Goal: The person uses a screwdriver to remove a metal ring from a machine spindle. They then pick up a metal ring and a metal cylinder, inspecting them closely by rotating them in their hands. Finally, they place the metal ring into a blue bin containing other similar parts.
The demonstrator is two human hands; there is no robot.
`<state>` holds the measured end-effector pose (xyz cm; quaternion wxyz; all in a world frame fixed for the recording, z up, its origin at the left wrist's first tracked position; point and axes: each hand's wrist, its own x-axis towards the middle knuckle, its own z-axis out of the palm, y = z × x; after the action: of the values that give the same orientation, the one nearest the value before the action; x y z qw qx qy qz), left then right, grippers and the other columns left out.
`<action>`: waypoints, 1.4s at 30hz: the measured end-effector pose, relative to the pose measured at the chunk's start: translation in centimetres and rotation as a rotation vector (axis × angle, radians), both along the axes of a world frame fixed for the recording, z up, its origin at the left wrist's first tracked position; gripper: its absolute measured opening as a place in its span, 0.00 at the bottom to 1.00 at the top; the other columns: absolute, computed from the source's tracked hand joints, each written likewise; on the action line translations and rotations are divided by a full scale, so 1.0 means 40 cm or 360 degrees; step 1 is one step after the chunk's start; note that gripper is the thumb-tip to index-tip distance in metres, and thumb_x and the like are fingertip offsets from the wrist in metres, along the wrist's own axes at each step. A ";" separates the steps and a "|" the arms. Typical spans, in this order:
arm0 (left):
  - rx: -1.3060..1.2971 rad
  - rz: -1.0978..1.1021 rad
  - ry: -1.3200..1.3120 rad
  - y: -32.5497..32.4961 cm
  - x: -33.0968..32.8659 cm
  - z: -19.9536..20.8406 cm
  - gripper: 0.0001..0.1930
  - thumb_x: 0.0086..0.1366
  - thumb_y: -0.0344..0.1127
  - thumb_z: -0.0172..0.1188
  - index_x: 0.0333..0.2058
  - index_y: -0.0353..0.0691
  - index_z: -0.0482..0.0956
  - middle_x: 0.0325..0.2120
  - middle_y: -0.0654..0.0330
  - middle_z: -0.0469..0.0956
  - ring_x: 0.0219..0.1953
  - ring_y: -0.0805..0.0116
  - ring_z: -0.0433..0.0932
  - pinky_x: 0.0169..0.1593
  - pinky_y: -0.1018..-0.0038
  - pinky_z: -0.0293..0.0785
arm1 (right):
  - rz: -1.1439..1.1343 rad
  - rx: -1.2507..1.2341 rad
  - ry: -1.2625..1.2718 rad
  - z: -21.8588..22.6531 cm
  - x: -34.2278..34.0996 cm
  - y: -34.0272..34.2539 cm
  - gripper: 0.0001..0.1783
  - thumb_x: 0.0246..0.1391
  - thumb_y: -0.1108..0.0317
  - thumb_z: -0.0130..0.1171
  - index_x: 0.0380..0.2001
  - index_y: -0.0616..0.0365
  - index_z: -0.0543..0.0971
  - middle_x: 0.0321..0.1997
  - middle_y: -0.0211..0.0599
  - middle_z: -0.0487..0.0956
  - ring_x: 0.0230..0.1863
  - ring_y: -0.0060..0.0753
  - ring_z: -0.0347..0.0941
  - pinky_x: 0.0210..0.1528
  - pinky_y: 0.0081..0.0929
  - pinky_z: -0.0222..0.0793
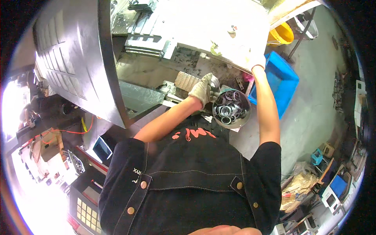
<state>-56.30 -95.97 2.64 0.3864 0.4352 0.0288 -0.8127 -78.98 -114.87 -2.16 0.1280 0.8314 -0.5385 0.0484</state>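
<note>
My left hand (205, 90), in a pale work glove, is just left of a round bucket. Its fingers are curled in, and whatever they may hold is hidden. Inside the bucket (239, 123) lie many shiny metal rings (226, 109). My right arm reaches forward past the bucket. My bare right hand (256, 59) is at the right edge of a bright white worktop (203, 23); glare washes out its fingers. A small yellow-green curved piece (215, 49) sits on the worktop's near edge.
A large grey machine panel (78, 51) stands close on the left. Beyond my left hand are a ridged metal block (186, 82) and machine rails (145, 41). A blue bin (288, 78) stands right of my right arm, with a yellow bucket (282, 34) behind it.
</note>
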 end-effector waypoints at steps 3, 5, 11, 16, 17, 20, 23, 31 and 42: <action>0.0083 0.0158 0.0013 -0.042 -0.044 -0.009 0.24 0.64 0.64 0.48 0.34 0.48 0.71 0.23 0.58 0.72 0.22 0.64 0.69 0.24 0.70 0.65 | -0.0339 0.0722 -0.1093 0.030 -0.011 0.022 0.21 0.60 0.58 0.51 0.53 0.57 0.71 0.53 0.44 0.73 0.47 0.41 0.72 0.46 0.39 0.73; 0.0099 0.0271 0.0047 -0.070 -0.060 -0.020 0.23 0.64 0.63 0.48 0.33 0.48 0.71 0.23 0.59 0.72 0.22 0.64 0.69 0.24 0.70 0.65 | -0.0519 0.1460 -0.2776 0.123 0.059 0.140 0.20 0.62 0.57 0.50 0.50 0.61 0.71 0.48 0.37 0.74 0.44 0.31 0.72 0.42 0.33 0.72; -0.0157 0.0413 -0.0161 -0.111 -0.124 -0.010 0.15 0.66 0.54 0.52 0.30 0.51 0.73 0.23 0.68 0.73 0.23 0.74 0.70 0.25 0.76 0.68 | 0.0078 0.0977 -0.1988 0.271 0.060 0.380 0.26 0.60 0.52 0.57 0.52 0.62 0.73 0.44 0.37 0.78 0.45 0.27 0.72 0.51 0.26 0.67; -0.0424 0.0488 -0.0238 -0.102 -0.128 -0.053 0.13 0.67 0.51 0.51 0.31 0.50 0.73 0.24 0.69 0.73 0.26 0.74 0.73 0.30 0.76 0.71 | 0.0580 0.0440 -0.1744 0.343 0.095 0.415 0.14 0.59 0.63 0.55 0.42 0.62 0.75 0.44 0.52 0.78 0.42 0.57 0.73 0.46 0.36 0.69; -0.0486 0.0541 -0.0309 -0.098 -0.127 -0.061 0.13 0.67 0.51 0.51 0.31 0.50 0.73 0.25 0.69 0.73 0.26 0.73 0.73 0.30 0.76 0.71 | 0.0490 0.0532 -0.1694 0.340 0.100 0.410 0.14 0.59 0.63 0.55 0.42 0.63 0.75 0.45 0.51 0.78 0.43 0.54 0.74 0.47 0.36 0.69; -0.0518 0.0441 -0.0316 -0.085 -0.117 -0.029 0.11 0.67 0.49 0.52 0.35 0.50 0.72 0.28 0.68 0.74 0.29 0.74 0.73 0.33 0.75 0.72 | 0.0167 0.0775 -0.1520 0.315 0.092 0.395 0.14 0.60 0.63 0.56 0.41 0.64 0.74 0.48 0.48 0.78 0.45 0.47 0.76 0.47 0.34 0.71; -0.0563 0.0468 -0.0385 -0.078 -0.104 0.000 0.10 0.69 0.46 0.51 0.37 0.49 0.72 0.30 0.67 0.72 0.31 0.76 0.71 0.36 0.75 0.70 | 0.0520 0.0397 -0.1639 0.332 0.102 0.413 0.15 0.61 0.63 0.54 0.45 0.62 0.75 0.44 0.48 0.79 0.44 0.45 0.76 0.47 0.32 0.70; -0.0453 0.0486 -0.0303 -0.060 -0.084 0.062 0.08 0.69 0.43 0.50 0.33 0.49 0.73 0.27 0.70 0.72 0.28 0.77 0.70 0.34 0.77 0.69 | 0.0333 0.0598 -0.1821 0.355 0.116 0.452 0.19 0.61 0.60 0.55 0.48 0.64 0.75 0.43 0.48 0.79 0.46 0.46 0.76 0.49 0.32 0.69; -0.0611 0.0279 -0.0443 -0.025 -0.071 0.071 0.10 0.68 0.46 0.52 0.36 0.48 0.74 0.28 0.69 0.74 0.28 0.76 0.72 0.31 0.78 0.69 | -0.0173 0.0888 -0.1811 0.347 0.106 0.449 0.16 0.57 0.64 0.59 0.45 0.62 0.75 0.46 0.49 0.78 0.48 0.44 0.76 0.50 0.31 0.70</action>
<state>-59.16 -96.98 5.46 0.5312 0.4574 -0.1419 -0.6990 -74.72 -96.90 11.74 -0.3973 0.6491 -0.5562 0.3340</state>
